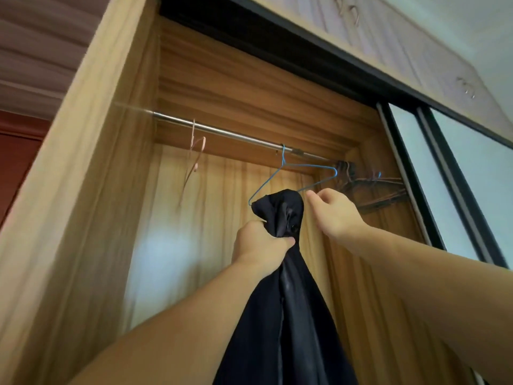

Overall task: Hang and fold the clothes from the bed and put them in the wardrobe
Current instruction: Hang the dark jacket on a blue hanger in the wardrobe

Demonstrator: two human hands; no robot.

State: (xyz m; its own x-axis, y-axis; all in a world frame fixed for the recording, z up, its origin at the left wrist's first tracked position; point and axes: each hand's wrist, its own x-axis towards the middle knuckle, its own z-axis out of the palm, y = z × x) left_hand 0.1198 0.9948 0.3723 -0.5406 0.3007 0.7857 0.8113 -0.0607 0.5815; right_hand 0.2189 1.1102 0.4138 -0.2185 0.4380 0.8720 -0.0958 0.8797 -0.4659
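Left hand [259, 241] grips black garment [280, 212] under blue hanger [294, 176].

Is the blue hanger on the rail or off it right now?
On. The blue hanger has its hook over the metal rail; the dark garment covers its lower bar.

Upper cabinet doors [410, 48] with metal handles [354, 13] above; reddish-brown surface [19, 159] at far left.

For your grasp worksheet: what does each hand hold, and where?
Left hand grips the black garment bunched near its top. Right hand pinches the blue hanger at its lower wire.
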